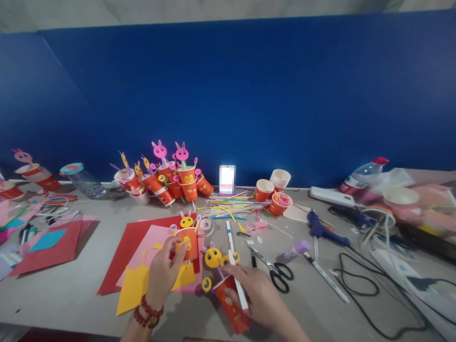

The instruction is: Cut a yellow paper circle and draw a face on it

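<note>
My left hand is closed on a red paper cup topped with a yellow paper rabbit head; the thumb lies across the cup's front. My right hand grips another red paper cup, tilted, with a larger yellow rabbit head rising from it. A long white marker is held against this cup under the fingers. Round yellow paper pieces, such as a disc, stick out at the cup's sides. Yellow paper lies under and beside my left hand.
Red paper and pink sheets lie to the left. Finished rabbit cups stand behind them. Scissors, a purple glue stick and a blue glue gun with a looping cord are on the right. A blue panel backs the table.
</note>
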Demonstrator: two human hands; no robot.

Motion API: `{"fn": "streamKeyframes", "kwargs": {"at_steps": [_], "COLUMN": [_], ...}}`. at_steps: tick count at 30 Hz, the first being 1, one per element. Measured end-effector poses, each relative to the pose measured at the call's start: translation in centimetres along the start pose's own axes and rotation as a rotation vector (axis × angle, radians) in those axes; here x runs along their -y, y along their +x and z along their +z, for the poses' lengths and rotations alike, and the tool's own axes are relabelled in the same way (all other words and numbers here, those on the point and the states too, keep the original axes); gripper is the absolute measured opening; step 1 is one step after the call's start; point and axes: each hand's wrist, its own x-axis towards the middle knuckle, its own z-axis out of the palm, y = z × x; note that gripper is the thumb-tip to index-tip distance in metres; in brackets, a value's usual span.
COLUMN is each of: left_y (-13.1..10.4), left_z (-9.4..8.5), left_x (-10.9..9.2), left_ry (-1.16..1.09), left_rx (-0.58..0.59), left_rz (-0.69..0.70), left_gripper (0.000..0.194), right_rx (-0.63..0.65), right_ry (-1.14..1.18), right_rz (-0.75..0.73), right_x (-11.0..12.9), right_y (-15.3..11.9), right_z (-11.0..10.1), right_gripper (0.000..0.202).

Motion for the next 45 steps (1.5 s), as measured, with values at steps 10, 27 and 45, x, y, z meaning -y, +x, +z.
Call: {"fn": "streamKeyframes", "kwargs": {"at_steps": [10,27,45], "left_y": [5.2,-0.6,-1.6], "left_z": [-1.4,-9.6,-5.5], "left_x": [2.2,-2.8,-4.5], "left_ry": [-0.031,0.1,0.119], "left_rx": [0.256,-0.441,-0.035], "left_rz": [-0.008,0.46,0.71], "left_gripper": [0.038,0.009,0.011], "right_rx": [0.185,0.09,-0.077], "right_ry": [0.106,0.133,0.094], "right_rz": [-0.057,-0.098,-0.222], "right_x": [1.1,1.8,0.6], "right_y": [0.6,2.8,1.5], "right_z": [-1.9,2.2,3.1], "right_gripper": [0.035,0.043,0.033]}}
